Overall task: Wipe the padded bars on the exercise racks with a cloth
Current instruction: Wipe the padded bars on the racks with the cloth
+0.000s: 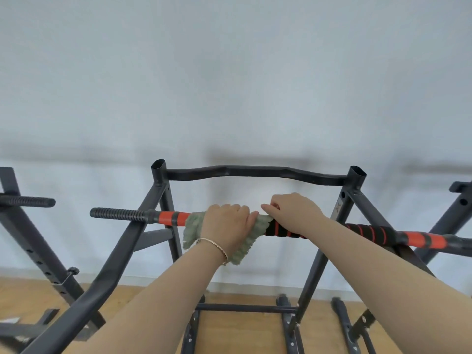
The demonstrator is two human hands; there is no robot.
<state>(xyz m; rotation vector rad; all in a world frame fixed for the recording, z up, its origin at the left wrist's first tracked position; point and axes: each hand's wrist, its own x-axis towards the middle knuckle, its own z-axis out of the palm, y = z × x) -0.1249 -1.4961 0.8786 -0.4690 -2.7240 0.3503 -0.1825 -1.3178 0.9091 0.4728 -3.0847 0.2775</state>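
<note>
- Two bare hands are in the middle of the frame, both on one padded bar [367, 232] that runs from left to right across the picture.
- The left hand [226, 224] is closed around the bar through one pale green cloth [194, 229]; a thin gold bracelet [217, 247] sits on its wrist.
- The cloth looks fluffy, like terry, and it hangs in loose folds under the bar, at the centre of the frame.
- The right hand [293, 212] lies on the bar just beside the left one; its fingertips pinch the upper edge of the cloth.
- The bar has black foam padding with thin orange spiral lines, two orange bands, and a ribbed black rubber grip [117, 214] at its left end.
- Three dark metal racks are visible: the central rack [255, 172] with a wavy top tube, one more rack [25, 200] at the left edge, one at the right edge [457, 215].
- The floor [242, 325] at the bottom is light wood; the wall [229, 72] behind is plain pale blue-grey.
</note>
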